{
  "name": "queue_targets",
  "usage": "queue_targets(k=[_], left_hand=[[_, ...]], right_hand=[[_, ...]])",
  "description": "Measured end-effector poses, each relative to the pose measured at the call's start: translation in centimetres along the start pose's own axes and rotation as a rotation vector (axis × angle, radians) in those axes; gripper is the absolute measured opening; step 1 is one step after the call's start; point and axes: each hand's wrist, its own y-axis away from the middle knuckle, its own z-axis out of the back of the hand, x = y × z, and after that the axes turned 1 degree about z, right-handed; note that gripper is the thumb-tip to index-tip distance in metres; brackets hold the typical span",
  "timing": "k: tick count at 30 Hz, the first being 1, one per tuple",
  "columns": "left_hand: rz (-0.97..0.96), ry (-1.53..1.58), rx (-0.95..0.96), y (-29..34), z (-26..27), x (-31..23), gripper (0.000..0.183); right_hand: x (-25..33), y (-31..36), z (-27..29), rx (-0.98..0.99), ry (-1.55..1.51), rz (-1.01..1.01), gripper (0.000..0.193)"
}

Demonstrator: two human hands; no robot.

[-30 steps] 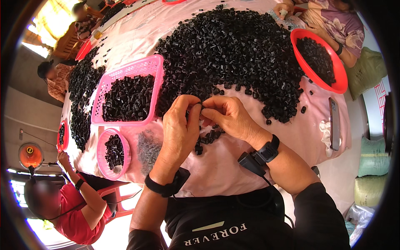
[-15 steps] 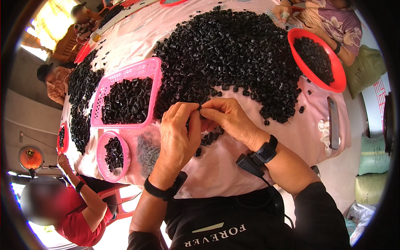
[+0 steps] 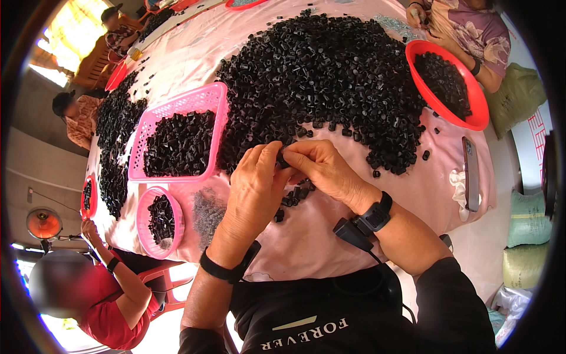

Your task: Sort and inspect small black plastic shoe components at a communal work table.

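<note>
My left hand and my right hand meet at the near edge of a large heap of small black plastic parts. Pinched between the fingertips of both hands is one small black plastic part, largely covered by the fingers. Its exact shape I cannot make out. Just below my right fingers lies a small group of loose black parts on the pink cloth. Left of my left hand is a patch of fine grey pieces, too small to name.
A pink rectangular basket and a round pink basket at left hold black parts. At right are a red basin, a phone and a white crumpled band. Other people sit around the pink-covered table.
My left fingers have shifted slightly up and the fingertips of both hands have turned around the black part. The person at the far right has drawn their hand back from the heap's edge.
</note>
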Motion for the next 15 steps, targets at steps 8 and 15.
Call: queue_targets(k=[8,15], left_hand=[[0.017,-0.02,0.007,0.06,-0.13,-0.3,0.044],[-0.107,-0.023,-0.024,-0.16,0.21,-0.13,0.036]], right_hand=[[0.32,0.07,0.0,0.073,0.015,-0.041,0.025],[0.46,0.22,-0.09,0.084,-0.01,-0.061,0.028]])
